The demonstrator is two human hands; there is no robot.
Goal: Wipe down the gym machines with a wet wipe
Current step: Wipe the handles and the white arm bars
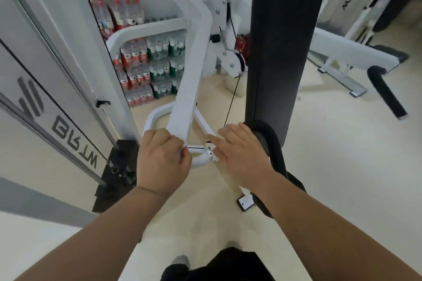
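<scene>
A white gym machine arm [194,70] slopes down toward me and ends at a curved white handle loop [156,115]. My left hand [159,162] grips the arm's lower end with curled fingers. My right hand [239,155] lies with straight fingers on the metal joint [209,149] beside it. A small white piece shows under its fingertips; I cannot tell whether it is the wet wipe. A tall black back pad [283,41] stands just right of my right hand, with a black padded roller [271,143] under my wrist.
A grey weight-stack cover [45,80] with cables fills the left. Stacked packs of water bottles [141,64] stand at the back. A thin black cable [233,96] runs down from a pulley. Another white machine [347,52] with a black grip [388,96] stands to the right on a pale floor.
</scene>
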